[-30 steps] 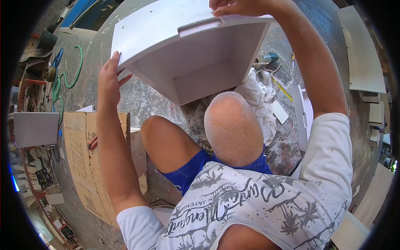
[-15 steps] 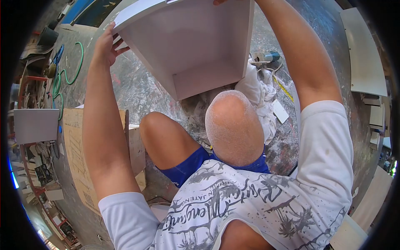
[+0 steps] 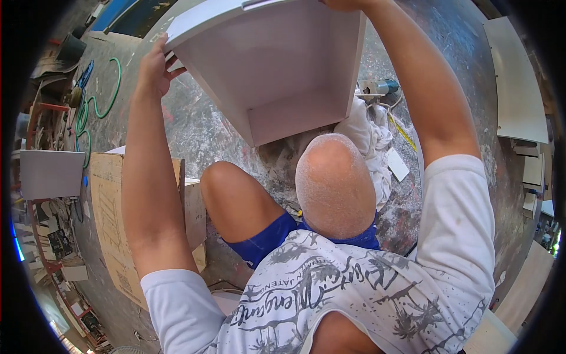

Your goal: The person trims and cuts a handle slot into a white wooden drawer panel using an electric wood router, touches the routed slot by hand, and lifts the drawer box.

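A white open box that looks like a drawer (image 3: 268, 68) is held up in front of my knees, its hollow side facing me. My left hand (image 3: 157, 69) grips the left end of its front panel, fingers curled behind the edge. At the top of the view my right hand (image 3: 348, 5) is partly cut off by the frame and rests on the upper right part of the panel, with its fingertips bent over the edge. A slot-like grip shows along the panel's top. The box's lower corner hangs just above the floor, close to my dusty knee.
To the right of the box lie a teal power tool (image 3: 378, 87), a crumpled white cloth (image 3: 368, 127), a yellow measuring tape (image 3: 404, 133) and a small white block (image 3: 398, 164). A cardboard box (image 3: 109, 218) stands at my left. Beyond it are a green hose (image 3: 112, 97) and a rack.
The box has shifted slightly down and right in the view, both hands moving with it. More of my right hand now shows at the top edge.
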Demonstrator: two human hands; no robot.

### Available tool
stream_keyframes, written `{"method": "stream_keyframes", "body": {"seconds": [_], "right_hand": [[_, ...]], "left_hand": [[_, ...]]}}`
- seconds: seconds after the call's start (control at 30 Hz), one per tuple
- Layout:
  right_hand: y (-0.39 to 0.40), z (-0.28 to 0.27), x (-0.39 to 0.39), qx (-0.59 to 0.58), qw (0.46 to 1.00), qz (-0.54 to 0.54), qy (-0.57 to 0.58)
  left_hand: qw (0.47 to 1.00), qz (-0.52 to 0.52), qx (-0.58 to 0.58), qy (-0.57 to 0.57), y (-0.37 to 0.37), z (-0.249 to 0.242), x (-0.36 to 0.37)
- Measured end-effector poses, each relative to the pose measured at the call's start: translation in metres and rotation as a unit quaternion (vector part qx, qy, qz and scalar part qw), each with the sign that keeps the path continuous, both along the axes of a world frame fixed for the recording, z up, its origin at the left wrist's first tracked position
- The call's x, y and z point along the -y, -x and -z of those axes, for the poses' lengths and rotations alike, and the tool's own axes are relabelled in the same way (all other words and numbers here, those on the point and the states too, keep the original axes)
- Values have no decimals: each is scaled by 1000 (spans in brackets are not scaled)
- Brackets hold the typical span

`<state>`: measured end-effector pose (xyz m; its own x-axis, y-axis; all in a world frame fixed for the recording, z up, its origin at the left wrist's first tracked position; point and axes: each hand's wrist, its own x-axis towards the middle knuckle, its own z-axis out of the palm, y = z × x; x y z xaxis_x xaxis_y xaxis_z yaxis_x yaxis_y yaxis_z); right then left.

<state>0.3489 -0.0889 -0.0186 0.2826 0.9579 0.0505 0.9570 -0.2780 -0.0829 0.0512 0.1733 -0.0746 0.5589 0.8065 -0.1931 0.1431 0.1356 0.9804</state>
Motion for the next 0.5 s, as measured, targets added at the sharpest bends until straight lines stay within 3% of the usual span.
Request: {"method": "stream_keyframes", "body": {"seconds": [0.13, 0.2, 0.23, 0.27, 0.37, 0.47, 0.5], "right_hand": [[15, 24, 30, 51, 997, 6, -48], [45, 27, 47, 55, 997, 55, -20], [45, 66, 55, 233, 960, 47, -147], [71, 57, 62, 146, 982, 111, -53], [132, 68, 76, 164, 965, 188, -76], [154, 69, 68, 156, 955, 241, -79], [158, 67, 66, 148, 952, 253, -82]], "left_hand": [[1000, 25, 16, 6, 8, 5, 1], [999, 48, 8, -9, 7, 8, -7], [998, 64, 2, -23, 4, 9, -14], [996, 77, -4, -37, 1, 9, -21], [979, 148, -44, -136, -14, 3, -44], [869, 180, -244, -390, -45, -11, -82], [848, 133, -265, -440, -48, -11, -85]]}}
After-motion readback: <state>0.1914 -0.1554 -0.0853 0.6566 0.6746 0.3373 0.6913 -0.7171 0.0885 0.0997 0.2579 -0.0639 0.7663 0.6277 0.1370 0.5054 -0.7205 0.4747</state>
